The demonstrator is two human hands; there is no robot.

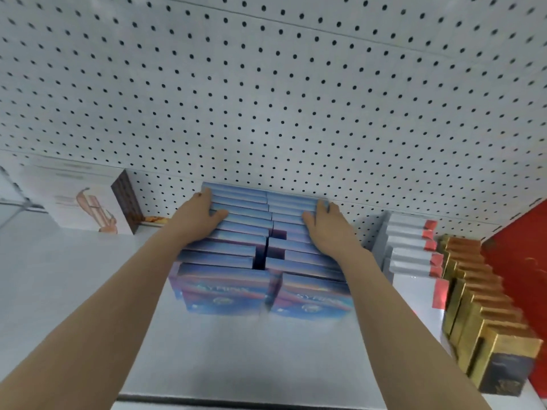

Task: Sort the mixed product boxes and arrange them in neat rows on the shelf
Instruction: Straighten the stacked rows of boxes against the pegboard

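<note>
Your forearms reach up from 6 o'clock to two rows of blue boxes [233, 253] standing on the white shelf [74, 276]. Your left hand [196, 216] lies flat on the left row, fingers straight, grip holding nothing; your right hand [325, 229] rests likewise on the right row. Silver boxes [410, 247] and gold boxes [479, 309] stand at 3 o'clock, against the pegboard [266, 84].

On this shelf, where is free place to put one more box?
Free: bare shelf between the blue boxes and the white carton, and in front of the blue rows. Crowded: right side, silver boxes and gold boxes.
</note>
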